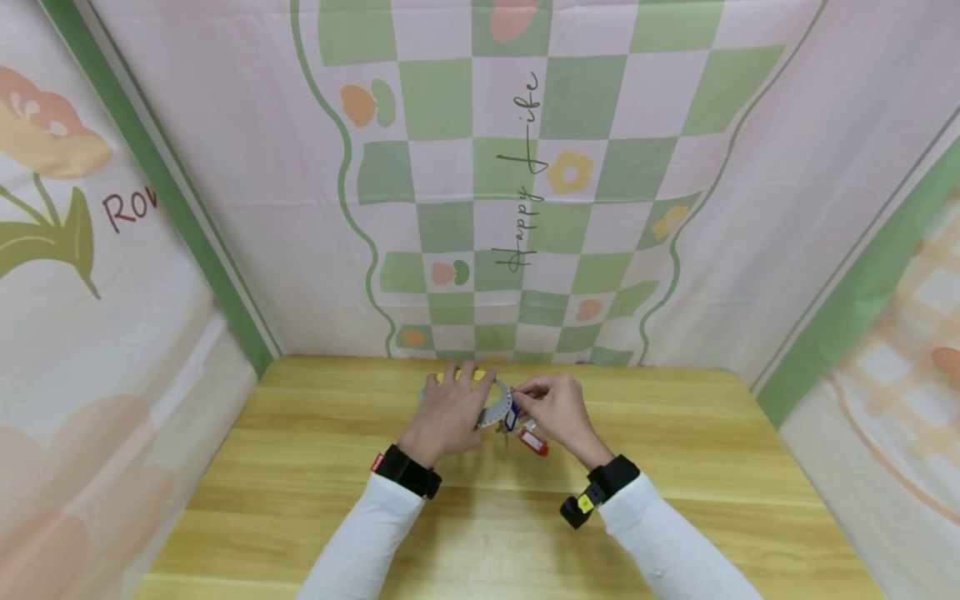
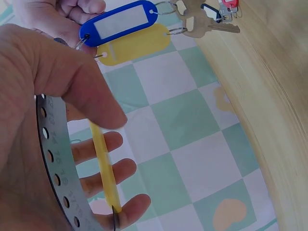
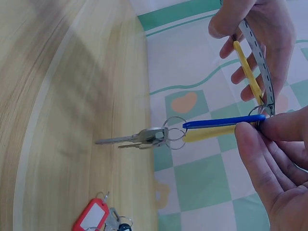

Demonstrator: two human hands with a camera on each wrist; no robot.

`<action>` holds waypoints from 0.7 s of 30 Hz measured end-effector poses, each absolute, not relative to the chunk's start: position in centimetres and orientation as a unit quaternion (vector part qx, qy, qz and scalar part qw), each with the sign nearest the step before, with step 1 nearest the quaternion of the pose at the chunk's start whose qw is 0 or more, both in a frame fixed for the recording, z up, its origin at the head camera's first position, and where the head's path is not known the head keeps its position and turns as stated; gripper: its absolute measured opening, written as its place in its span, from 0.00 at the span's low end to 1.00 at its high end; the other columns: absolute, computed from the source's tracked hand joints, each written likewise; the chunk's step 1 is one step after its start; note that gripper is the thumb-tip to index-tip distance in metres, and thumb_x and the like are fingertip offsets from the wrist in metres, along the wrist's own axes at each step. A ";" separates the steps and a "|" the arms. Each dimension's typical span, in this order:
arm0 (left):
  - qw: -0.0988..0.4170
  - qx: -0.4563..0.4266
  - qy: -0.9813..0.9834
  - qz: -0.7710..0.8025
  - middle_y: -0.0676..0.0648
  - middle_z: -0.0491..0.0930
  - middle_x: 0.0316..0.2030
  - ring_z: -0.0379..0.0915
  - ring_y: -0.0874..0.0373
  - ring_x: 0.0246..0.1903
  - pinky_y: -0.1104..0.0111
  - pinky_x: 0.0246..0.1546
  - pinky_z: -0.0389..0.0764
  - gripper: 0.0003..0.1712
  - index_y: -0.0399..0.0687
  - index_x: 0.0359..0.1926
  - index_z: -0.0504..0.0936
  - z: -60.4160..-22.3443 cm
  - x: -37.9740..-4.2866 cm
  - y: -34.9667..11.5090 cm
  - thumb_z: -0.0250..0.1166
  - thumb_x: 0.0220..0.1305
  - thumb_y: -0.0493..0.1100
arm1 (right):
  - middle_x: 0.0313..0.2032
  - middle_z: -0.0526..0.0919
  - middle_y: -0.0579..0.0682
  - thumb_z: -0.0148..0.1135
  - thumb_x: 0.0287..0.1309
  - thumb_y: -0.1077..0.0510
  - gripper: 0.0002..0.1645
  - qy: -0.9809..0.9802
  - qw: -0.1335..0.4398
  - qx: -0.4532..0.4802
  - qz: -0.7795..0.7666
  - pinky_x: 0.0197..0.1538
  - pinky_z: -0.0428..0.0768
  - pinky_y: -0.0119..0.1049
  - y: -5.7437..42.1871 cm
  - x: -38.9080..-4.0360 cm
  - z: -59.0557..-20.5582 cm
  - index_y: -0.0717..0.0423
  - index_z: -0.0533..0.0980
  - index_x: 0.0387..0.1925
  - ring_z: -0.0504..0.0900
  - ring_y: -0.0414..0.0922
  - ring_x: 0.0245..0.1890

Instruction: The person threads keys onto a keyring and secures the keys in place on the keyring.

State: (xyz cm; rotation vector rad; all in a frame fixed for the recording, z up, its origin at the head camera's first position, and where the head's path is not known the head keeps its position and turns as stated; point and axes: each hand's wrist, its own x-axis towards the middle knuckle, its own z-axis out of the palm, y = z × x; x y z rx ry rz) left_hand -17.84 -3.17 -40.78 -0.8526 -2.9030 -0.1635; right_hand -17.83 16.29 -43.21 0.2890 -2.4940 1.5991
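Over the far part of the table (image 1: pixel 300 467), the left hand (image 1: pixel 448 415) — fingers spread — grips a grey ring (image 2: pixel 66 163); the right hand (image 1: pixel 557 407) pinches a blue tag's end (image 2: pixel 120 21) at the ring's right edge, keys (image 3: pixel 153 137) hanging nearer.

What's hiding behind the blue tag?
In the left wrist view, a yellow tag peeks out from behind the blue tag. Its upper part is covered, so that can't be seen.
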 end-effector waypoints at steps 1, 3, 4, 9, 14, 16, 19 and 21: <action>0.055 -0.281 -0.957 -0.055 0.36 0.67 0.67 0.65 0.36 0.64 0.37 0.55 0.72 0.52 0.49 0.75 0.65 -40.8 -17.8 -3.2 0.77 0.48 0.42 | 0.27 0.88 0.57 0.68 0.57 0.71 0.03 -0.836 0.082 0.096 0.534 0.25 0.83 0.34 16.3 -17.8 -43.2 0.66 0.86 0.32 0.86 0.62 0.25; 0.055 -0.280 -0.957 -0.057 0.36 0.68 0.67 0.66 0.36 0.63 0.37 0.54 0.73 0.52 0.49 0.75 0.65 -40.8 -17.8 -3.1 0.77 0.47 0.42 | 0.27 0.88 0.57 0.68 0.57 0.71 0.03 -0.837 0.082 0.096 0.532 0.24 0.83 0.34 16.4 -17.8 -43.2 0.65 0.86 0.31 0.86 0.61 0.24; 0.055 -0.279 -0.957 -0.058 0.37 0.68 0.66 0.67 0.36 0.63 0.37 0.54 0.73 0.52 0.49 0.75 0.65 -40.8 -17.8 -3.1 0.77 0.47 0.42 | 0.27 0.88 0.57 0.68 0.57 0.71 0.03 -0.838 0.082 0.097 0.531 0.24 0.83 0.34 16.4 -17.8 -43.2 0.65 0.86 0.31 0.86 0.60 0.23; 0.059 -0.277 -0.957 -0.063 0.38 0.70 0.64 0.69 0.37 0.60 0.38 0.52 0.74 0.51 0.50 0.73 0.67 -40.7 -17.8 -3.1 0.77 0.46 0.42 | 0.27 0.88 0.57 0.69 0.57 0.71 0.03 -0.840 0.090 0.106 0.525 0.25 0.83 0.34 16.5 -17.8 -43.1 0.65 0.87 0.32 0.86 0.49 0.20; 0.059 -0.282 -0.955 -0.069 0.39 0.72 0.61 0.71 0.38 0.57 0.39 0.50 0.76 0.47 0.51 0.71 0.70 -40.4 -17.8 -3.2 0.76 0.47 0.42 | 0.26 0.88 0.55 0.69 0.58 0.71 0.04 -0.847 0.124 0.158 0.492 0.24 0.83 0.32 16.6 -17.8 -43.3 0.65 0.87 0.33 0.86 0.49 0.20; 0.057 -0.286 -0.954 -0.069 0.39 0.72 0.60 0.71 0.38 0.57 0.39 0.50 0.76 0.46 0.52 0.71 0.70 -40.3 -17.7 -3.2 0.76 0.48 0.42 | 0.26 0.88 0.53 0.69 0.57 0.71 0.04 -0.853 0.153 0.193 0.460 0.24 0.82 0.31 16.6 -17.7 -43.4 0.64 0.87 0.33 0.86 0.47 0.21; 0.049 -0.289 -0.953 -0.072 0.40 0.72 0.60 0.70 0.38 0.57 0.39 0.50 0.75 0.46 0.52 0.71 0.71 -40.2 -17.7 -3.3 0.75 0.49 0.41 | 0.27 0.88 0.52 0.70 0.55 0.72 0.06 -0.857 0.203 0.242 0.407 0.25 0.81 0.28 16.7 -17.7 -43.5 0.62 0.88 0.33 0.86 0.42 0.23; 0.043 -0.291 -0.953 -0.077 0.40 0.72 0.61 0.70 0.38 0.58 0.39 0.51 0.75 0.46 0.53 0.71 0.71 -40.1 -17.7 -3.4 0.75 0.48 0.41 | 0.28 0.88 0.53 0.71 0.54 0.72 0.07 -0.856 0.228 0.265 0.381 0.26 0.81 0.28 16.8 -17.7 -43.6 0.62 0.88 0.33 0.86 0.40 0.24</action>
